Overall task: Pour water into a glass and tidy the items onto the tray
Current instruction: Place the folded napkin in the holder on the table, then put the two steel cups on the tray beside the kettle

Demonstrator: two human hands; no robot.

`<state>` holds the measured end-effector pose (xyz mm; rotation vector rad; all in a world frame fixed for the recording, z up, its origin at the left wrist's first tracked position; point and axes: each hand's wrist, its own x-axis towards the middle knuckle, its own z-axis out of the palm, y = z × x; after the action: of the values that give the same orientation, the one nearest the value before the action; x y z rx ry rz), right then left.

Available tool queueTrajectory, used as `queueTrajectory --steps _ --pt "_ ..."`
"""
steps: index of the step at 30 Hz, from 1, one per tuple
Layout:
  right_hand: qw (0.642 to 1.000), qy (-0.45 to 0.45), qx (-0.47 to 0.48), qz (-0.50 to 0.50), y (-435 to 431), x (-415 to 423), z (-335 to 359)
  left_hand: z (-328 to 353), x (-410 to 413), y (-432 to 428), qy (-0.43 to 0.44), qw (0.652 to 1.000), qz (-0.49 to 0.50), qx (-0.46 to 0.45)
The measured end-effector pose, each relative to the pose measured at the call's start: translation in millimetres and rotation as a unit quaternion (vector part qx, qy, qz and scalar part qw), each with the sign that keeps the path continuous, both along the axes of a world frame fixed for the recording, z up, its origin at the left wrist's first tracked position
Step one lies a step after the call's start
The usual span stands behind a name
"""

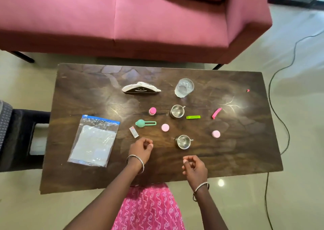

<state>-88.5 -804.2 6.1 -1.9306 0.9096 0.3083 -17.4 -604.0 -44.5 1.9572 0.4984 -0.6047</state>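
While both hands hover low over the near side of the worktop (242, 152), nothing is held: the left hand (141, 147) and the right hand (194, 166) each show fingers loosely curled inward. The glass (184, 87) stands upright at the far side, just right of the napkin holder (141, 89). 2 more pieces lie between: a far steel cup (177, 111) and a near steel cup (183, 141), the latter close ahead of the right hand.
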Motion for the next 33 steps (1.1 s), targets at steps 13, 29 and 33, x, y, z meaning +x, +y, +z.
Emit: queueTrajectory --steps 13,29,33 --pt "0.991 -0.03 -0.076 0.104 -124.5 120.5 -43.6 -27.0 25.8 -138.3 0.037 0.94 -0.289 0.174" --pt "0.989 0.079 0.036 0.122 -59.5 216.3 -82.0 -13.8 12.9 -107.9 -0.005 0.952 -0.097 0.292" --pt "0.99 0.124 0.064 0.012 -32.9 225.8 -88.1 9.6 14.0 -72.9 -0.029 0.957 0.028 0.287"
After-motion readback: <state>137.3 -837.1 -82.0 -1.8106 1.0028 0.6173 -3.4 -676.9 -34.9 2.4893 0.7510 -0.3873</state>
